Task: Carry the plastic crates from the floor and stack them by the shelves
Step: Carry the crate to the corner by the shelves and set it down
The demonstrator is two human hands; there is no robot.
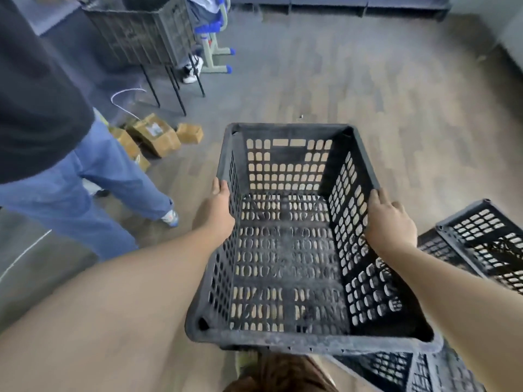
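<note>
We hold a black perforated plastic crate (291, 250) in the air above the wooden floor (368, 94).

Our left hand (219, 207) and right hand (389, 222) grip its long side rims, fingers curled over the edges; more black crates (486, 239) sit at our right.

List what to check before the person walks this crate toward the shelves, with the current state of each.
1. Left hand grips the held crate rim: ok.
2. Right hand grips the opposite rim: ok.
3. Crate empty: ok.
4. Floor straight ahead free: ok.
5. Left side free: not ok, bystander and cardboard boxes close by.
6. Clear of other crates at right: cannot tell.
</note>
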